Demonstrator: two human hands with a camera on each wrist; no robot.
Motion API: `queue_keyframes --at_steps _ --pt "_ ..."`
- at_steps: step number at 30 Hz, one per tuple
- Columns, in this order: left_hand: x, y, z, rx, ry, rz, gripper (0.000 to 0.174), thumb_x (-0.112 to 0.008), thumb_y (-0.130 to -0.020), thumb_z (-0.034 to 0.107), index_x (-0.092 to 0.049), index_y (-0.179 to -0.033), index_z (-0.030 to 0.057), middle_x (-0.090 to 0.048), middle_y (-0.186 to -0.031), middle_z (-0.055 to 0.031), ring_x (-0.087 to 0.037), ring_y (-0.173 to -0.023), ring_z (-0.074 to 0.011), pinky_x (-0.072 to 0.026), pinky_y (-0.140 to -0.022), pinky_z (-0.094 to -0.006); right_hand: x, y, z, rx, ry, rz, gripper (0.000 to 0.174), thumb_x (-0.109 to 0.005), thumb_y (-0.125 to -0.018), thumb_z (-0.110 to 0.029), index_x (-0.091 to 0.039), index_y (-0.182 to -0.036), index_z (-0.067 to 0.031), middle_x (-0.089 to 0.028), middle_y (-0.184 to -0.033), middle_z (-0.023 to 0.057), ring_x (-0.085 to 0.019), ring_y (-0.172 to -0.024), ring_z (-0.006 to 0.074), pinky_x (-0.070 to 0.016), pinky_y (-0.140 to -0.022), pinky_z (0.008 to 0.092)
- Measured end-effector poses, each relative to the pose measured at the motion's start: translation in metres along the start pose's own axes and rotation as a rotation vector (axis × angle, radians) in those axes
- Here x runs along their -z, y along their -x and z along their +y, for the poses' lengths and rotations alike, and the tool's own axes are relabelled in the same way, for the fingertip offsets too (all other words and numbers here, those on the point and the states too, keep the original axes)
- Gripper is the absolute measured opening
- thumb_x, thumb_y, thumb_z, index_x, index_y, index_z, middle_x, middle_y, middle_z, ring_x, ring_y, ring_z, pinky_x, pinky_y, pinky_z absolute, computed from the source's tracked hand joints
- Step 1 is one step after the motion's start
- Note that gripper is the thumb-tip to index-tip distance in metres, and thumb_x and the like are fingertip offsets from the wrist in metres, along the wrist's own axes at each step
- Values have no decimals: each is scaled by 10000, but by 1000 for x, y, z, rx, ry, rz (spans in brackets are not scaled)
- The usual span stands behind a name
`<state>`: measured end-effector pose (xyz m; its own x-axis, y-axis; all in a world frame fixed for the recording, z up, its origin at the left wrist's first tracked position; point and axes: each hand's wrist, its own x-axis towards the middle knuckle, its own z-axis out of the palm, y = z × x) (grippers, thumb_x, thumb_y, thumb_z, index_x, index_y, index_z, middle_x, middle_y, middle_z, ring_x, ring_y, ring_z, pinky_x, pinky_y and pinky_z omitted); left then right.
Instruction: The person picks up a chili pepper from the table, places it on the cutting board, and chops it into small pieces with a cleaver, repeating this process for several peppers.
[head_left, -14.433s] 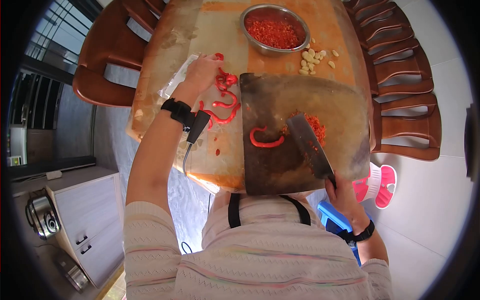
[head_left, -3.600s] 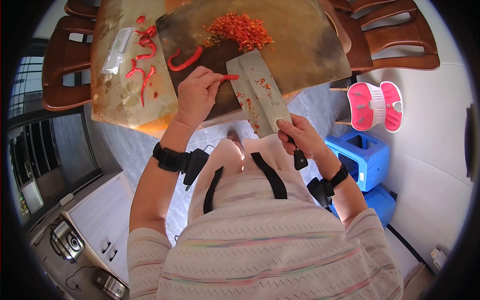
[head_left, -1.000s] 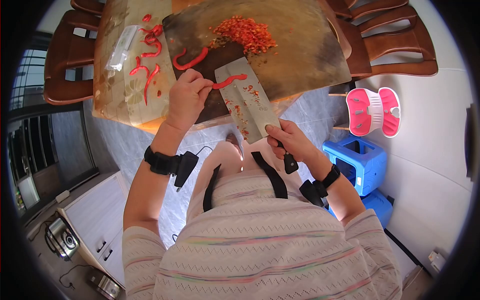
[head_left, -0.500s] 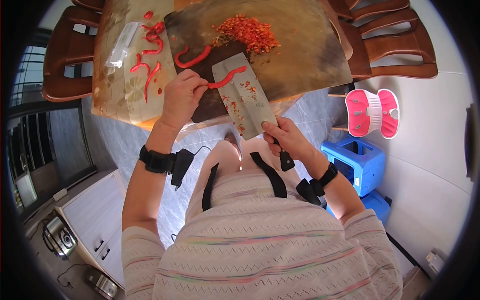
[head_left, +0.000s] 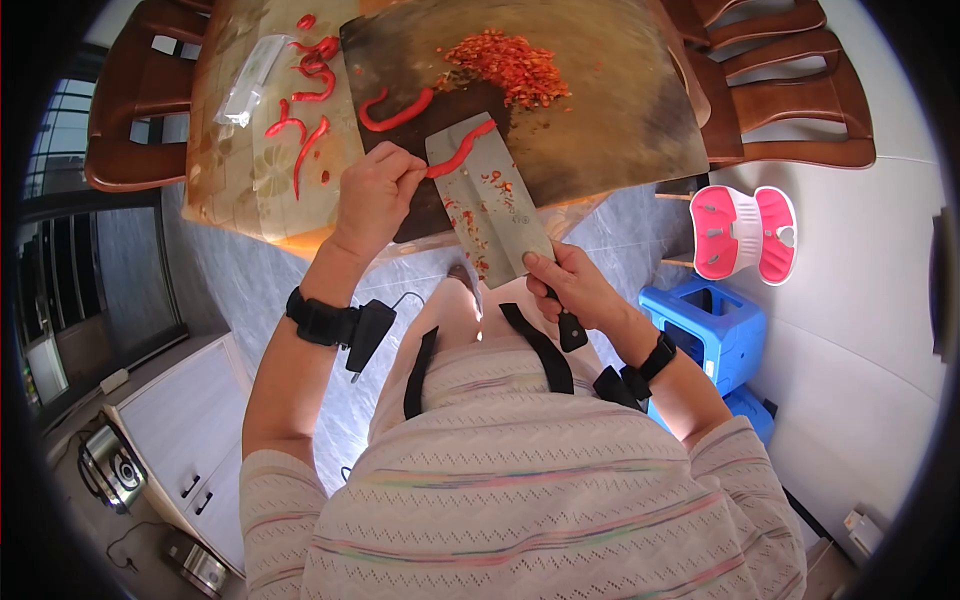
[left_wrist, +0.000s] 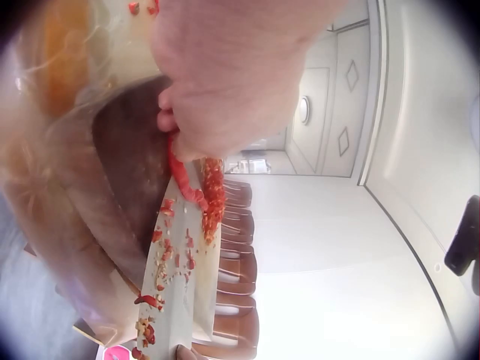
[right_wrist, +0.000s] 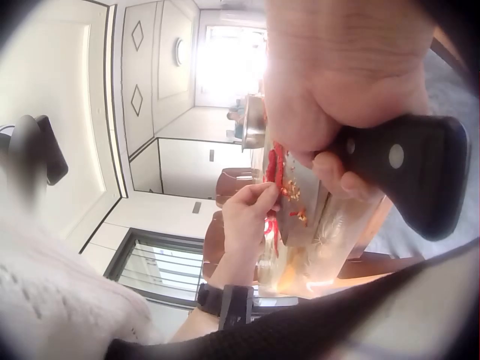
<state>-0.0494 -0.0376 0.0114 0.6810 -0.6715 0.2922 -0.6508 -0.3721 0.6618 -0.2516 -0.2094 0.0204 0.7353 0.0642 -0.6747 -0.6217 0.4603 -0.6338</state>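
Between its thumb and fingers my left hand [head_left: 375, 200] pinches one end of a long red chili pepper [head_left: 463, 152]. The pepper lies slanted across the face of a cleaver [head_left: 490, 205], whose broad blade is dotted with chili bits and seeds. My right hand [head_left: 575, 285] grips the black handle [right_wrist: 405, 161], its thumb up by the blade's base. The cleaver is over the near edge of a dark-stained chopping board [head_left: 620, 110]. Chopped red chili [head_left: 510, 68] is heaped farther back on the board, and a curved whole chili [head_left: 398, 112] lies to its left.
Several more red chilies [head_left: 316, 85] and a clear plastic packet [head_left: 252, 85] lie on the table [head_left: 230, 185], left of the board. Brown chairs [head_left: 790, 100] flank the table. On the floor at right are a pink-and-white seat [head_left: 740, 235] and blue stools [head_left: 710, 320].
Earlier the left hand was among the table chilies and the cleaver on the chopped heap. The hands drew back to the near edge with a chili; lately its free end has swung upward across the blade.
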Motion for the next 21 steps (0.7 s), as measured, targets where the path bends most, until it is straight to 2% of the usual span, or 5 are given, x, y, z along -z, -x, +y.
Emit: queue_keyframes --at_steps 9,12,15,17,21 --pt "-3 1 2 12 -9 18 20 -649 -751 41 -640 -769 44 -576 -755 -81 -591 -682 -273 -475 -595 -341 -12 -9 4 52 56 33 257 -477 -954 -249 -438 -810 -40 -442 -615 3 -417 -425 80 -358 -367 241" --pt "-3 1 1 -34 -44 19 36 -654 -773 35 -643 -806 25 -566 -737 -67 -579 -629 -198 -457 -574 -278 -20 -10 5 88 82 65 264 -479 -950 -250 -440 -801 -36 -438 -609 2 -409 -412 83 -357 -365 247" --pt "-6 2 4 -28 -57 28 28 -648 -777 36 -640 -802 28 -566 -741 -72 -578 -635 -212 -460 -577 -284 -20 -13 7 99 21 45 259 -476 -949 -248 -439 -803 -37 -441 -614 5 -401 -400 82 -358 -363 254" --pt "-4 1 6 9 -69 5 14 -630 -780 60 -633 -782 46 -567 -758 -92 -587 -693 -289 -476 -607 -355 -20 -16 8 111 19 29 254 -478 -948 -249 -439 -812 -38 -441 -618 6 -398 -402 79 -357 -363 259" --pt "-4 3 8 12 -65 2 25 -621 -789 66 -629 -782 43 -567 -764 -97 -587 -699 -295 -477 -612 -362 -21 -15 6 107 34 33 244 -479 -945 -245 -438 -823 -38 -441 -622 8 -401 -408 79 -357 -365 262"
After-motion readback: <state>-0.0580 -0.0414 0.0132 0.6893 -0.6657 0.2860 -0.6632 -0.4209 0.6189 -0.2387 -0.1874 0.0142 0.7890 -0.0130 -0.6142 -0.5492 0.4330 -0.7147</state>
